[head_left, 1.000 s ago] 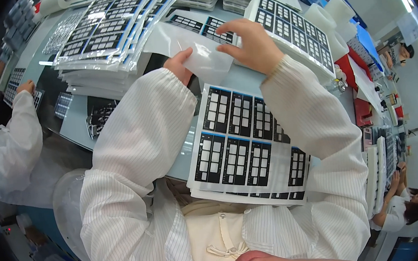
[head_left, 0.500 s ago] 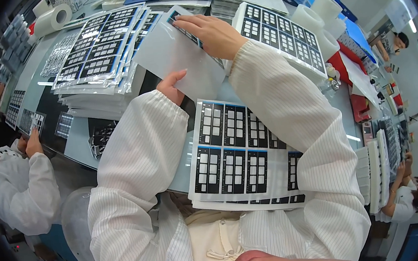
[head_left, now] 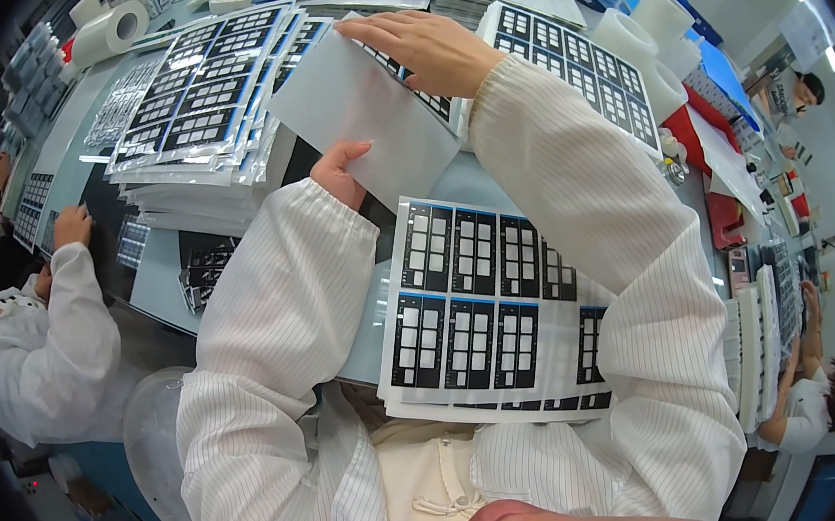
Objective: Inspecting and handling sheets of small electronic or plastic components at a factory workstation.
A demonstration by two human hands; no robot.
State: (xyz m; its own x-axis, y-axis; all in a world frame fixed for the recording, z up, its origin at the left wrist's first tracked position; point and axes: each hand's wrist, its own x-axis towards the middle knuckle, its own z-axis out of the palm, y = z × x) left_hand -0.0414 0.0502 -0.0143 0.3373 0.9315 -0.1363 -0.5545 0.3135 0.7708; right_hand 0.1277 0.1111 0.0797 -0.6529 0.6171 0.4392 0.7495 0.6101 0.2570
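Far side of the bench, a thin white sheet (head_left: 363,115) lies tilted between my two hands. At its near left edge my left hand (head_left: 341,172) is closed on it, thumb on top and the other fingers hidden beneath. My right hand (head_left: 428,54) reaches across the sheet's far right edge, fingers stretched out and lying flat. Beside that hand shows a strip of black-and-white printed panels (head_left: 435,104), partly covered by it. Closer to me rests a printed label sheet (head_left: 456,292) with rows of black panels and a gap in its lower row; my right sleeve covers part of it.
A tall stack of printed sheets (head_left: 196,101) stands to the left, another stack (head_left: 575,69) to the right. White rolls (head_left: 651,27) sit beyond the right stack, and one more roll (head_left: 111,34) at far left. A co-worker (head_left: 37,327) sits at the left.
My right hand has shifted slightly to the right, its sleeve uncovering more of the near label sheet. My left hand stays in place. The left co-worker's hand has lifted.
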